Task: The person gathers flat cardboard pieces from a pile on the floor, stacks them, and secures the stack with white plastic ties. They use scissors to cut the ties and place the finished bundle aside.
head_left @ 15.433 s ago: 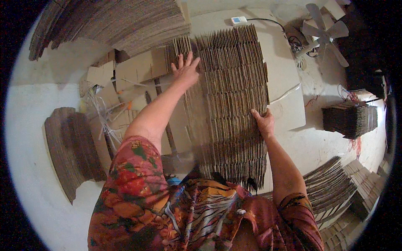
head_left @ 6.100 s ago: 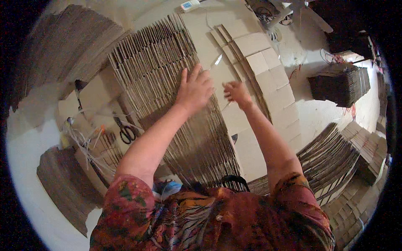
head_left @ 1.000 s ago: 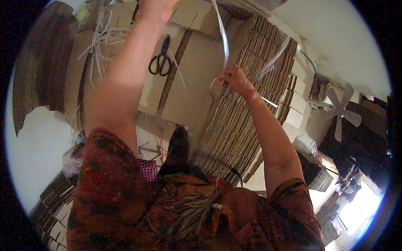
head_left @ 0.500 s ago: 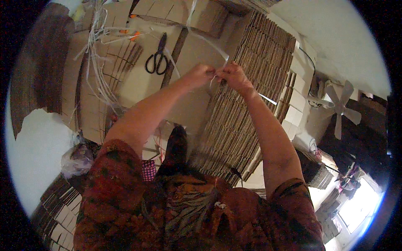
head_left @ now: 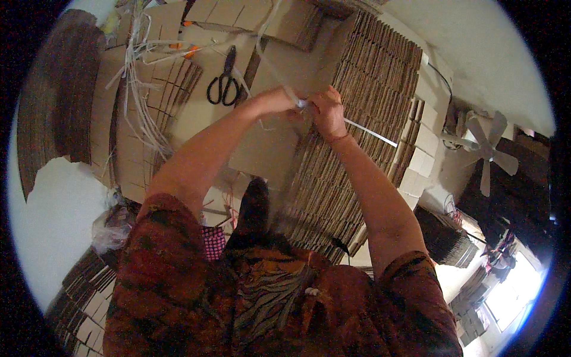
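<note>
Both my hands meet at the edge of a long row of stacked cardboard pieces (head_left: 375, 83). A white plastic strap (head_left: 269, 62) comes down from the top to my fingers, and a stretch of it shows beyond my right wrist, across the stack. My left hand (head_left: 289, 102) is closed on the strap; its fingertips are partly hidden. My right hand (head_left: 328, 112) is closed on the same strap, close against the left. Black-handled scissors (head_left: 224, 83) lie on cardboard to the left of my hands.
A bundle of loose pale straps (head_left: 135, 77) hangs over slotted cardboard at the left. More cardboard stacks (head_left: 62, 89) stand at the far left. A fan (head_left: 489, 152) stands at the right, and a pink-checked cloth (head_left: 213, 243) lies by my legs.
My hands have drawn closer together, with the right hand slightly lower and turned. The strap above them has swung left, and its piece over the stack has shifted slightly.
</note>
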Available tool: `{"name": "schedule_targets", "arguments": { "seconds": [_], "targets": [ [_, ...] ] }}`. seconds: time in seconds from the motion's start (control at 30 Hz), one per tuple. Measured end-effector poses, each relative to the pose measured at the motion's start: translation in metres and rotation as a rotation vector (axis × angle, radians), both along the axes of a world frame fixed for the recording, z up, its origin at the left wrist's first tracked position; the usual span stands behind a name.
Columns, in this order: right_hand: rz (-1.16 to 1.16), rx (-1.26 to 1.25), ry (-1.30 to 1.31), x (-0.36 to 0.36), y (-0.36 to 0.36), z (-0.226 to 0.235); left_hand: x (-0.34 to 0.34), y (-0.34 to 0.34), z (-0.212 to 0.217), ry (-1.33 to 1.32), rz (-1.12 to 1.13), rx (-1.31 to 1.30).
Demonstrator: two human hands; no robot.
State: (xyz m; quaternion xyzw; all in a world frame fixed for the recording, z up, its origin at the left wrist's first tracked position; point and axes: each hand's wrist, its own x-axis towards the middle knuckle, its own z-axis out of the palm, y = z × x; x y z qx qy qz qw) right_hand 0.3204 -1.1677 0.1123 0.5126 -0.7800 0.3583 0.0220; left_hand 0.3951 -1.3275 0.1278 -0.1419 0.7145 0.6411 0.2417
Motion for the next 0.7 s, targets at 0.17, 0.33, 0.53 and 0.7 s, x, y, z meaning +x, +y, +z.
{"name": "schedule_targets", "arguments": {
  "seconds": [0.17, 0.33, 0.53, 0.7],
  "targets": [
    [-0.047, -0.120, 0.003, -0.003, 0.005, -0.020, -0.001, 0.003, -0.009, -0.059, 0.088, -0.049],
    [-0.227, -0.337, -0.457, 0.004, 0.017, -0.006, 0.014, 0.010, -0.046, 0.149, 0.317, -0.184],
    [-0.296, -0.474, -0.983, 0.007, 0.051, 0.022, 0.020, 0.019, -0.024, -0.125, 0.447, 0.295],
    [-0.465, -0.599, -1.480, 0.007, 0.011, 0.044, 0.003, 0.068, -0.010, 0.102, 1.022, 0.969]
  ]
}}
